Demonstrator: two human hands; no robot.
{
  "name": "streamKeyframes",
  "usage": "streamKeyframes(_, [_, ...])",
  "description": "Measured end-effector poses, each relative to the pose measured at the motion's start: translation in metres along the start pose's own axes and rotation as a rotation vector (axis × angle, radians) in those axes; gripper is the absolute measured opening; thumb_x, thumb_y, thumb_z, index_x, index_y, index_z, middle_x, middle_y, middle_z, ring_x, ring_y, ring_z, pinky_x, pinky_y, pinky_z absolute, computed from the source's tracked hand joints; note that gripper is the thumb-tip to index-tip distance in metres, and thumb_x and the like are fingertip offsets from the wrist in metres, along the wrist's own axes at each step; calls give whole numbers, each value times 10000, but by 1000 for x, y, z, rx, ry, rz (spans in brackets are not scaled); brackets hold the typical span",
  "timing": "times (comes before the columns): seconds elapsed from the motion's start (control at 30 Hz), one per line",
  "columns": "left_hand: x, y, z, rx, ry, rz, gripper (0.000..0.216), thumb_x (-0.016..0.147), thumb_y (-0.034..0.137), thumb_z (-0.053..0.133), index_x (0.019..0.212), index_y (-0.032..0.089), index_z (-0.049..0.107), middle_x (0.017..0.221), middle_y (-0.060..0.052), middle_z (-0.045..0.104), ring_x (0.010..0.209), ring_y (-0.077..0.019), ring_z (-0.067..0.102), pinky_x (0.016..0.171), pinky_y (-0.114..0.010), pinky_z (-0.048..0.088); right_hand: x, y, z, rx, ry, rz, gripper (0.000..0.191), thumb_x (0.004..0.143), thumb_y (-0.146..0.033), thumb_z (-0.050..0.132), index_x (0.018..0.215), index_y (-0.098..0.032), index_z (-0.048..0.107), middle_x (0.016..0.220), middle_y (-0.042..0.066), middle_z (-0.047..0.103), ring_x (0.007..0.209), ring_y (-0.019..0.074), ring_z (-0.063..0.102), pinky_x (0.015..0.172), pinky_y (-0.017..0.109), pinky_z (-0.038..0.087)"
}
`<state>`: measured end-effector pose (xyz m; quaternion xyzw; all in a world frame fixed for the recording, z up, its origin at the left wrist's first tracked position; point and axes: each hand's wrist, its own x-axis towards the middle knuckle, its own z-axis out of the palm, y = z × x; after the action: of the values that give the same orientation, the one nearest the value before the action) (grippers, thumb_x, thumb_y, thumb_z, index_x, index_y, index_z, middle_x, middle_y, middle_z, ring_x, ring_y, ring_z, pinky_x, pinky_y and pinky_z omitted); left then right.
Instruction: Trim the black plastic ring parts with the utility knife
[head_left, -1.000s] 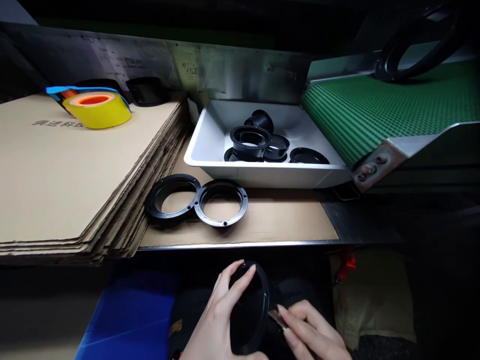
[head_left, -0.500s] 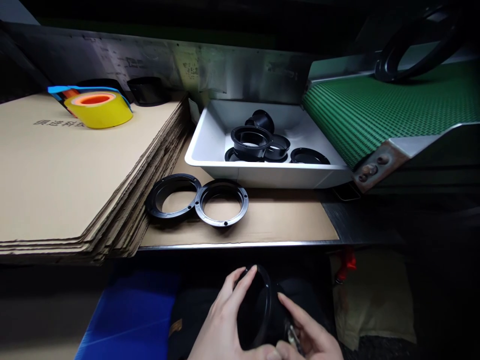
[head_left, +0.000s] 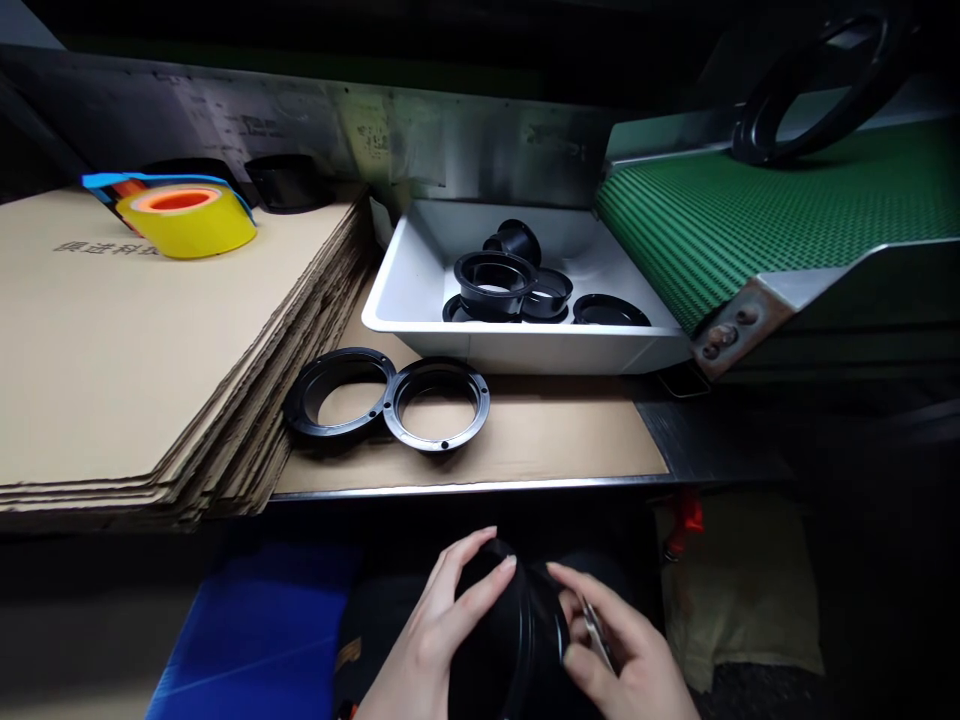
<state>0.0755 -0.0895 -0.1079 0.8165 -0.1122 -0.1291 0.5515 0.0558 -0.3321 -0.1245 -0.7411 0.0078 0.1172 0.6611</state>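
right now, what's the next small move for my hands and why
Probably turn the black ring a little in the left hand, to bring a fresh stretch of rim to the thin metal tool. The left hand wraps the ring's top edge, while the right hand pinches the tool close against the rim.

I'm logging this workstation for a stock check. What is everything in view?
cardboard sheets: one stack, tan, left
tape roll: one, yellow, on stack
tray: one, white, middle
tray rings: about five, black, in tray
flat rings: two, black, before tray
belt: one, green, right
big ring: one, black, on belt
sheet: one, blue, below bench
held ring: one, black, between hands
small metal tool: one, silver, right hand
left hand: grips held ring
right hand: holds tool, touches ring
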Motion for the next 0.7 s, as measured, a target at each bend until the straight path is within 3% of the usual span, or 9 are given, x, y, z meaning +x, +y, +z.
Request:
streamKeyframes(0.07, [1,5,-3,-3,4,-14,387,1102,398,436,1406,402,675,1563,-60,539,1493,-281,482,1228,-476,402,3,-7,-5,-155,-23,-148,360,988,-430,682,1311,-294,764,986,91,722,895,206,731,825,283,620])
streamKeyframes(0.13, [1,8,-4,-5,-1,-22,384,1103,386,434,1396,394,683,1557,-68,544,1493,-277,482,1225,-479,405,4,-12,-9,-235,-53,-235,326,1039,-315,597,1318,-296,763,966,88,725,864,194,733,801,274,626])
streamKeyframes(0.27, [2,8,-6,-8,5,-22,366,1097,374,459,1377,394,695,1549,-79,550,1481,-288,494,1214,-502,412,1,-13,-9,-266,-102,-328,353,1018,-201,609,1327,-284,759,906,75,716,777,171,712,695,238,611])
streamKeyframes(0.5, [2,3,-7,24,-34,14,386,1097,375,459,1433,415,645,1577,-75,516,1507,-282,460,1226,-501,394,-2,-8,-7,-282,-138,-338,503,992,-85,598,1389,-379,693,910,29,677,787,139,682,699,215,575])
streamKeyframes(0.7, [0,-5,-6,50,-43,101,423,1100,364,461,1496,479,558,1610,-49,466,1515,-285,445,1230,-479,390,0,-4,-7,-291,-117,-490,564,977,-52,588,1441,-368,646,887,41,665,742,161,679,651,252,585])
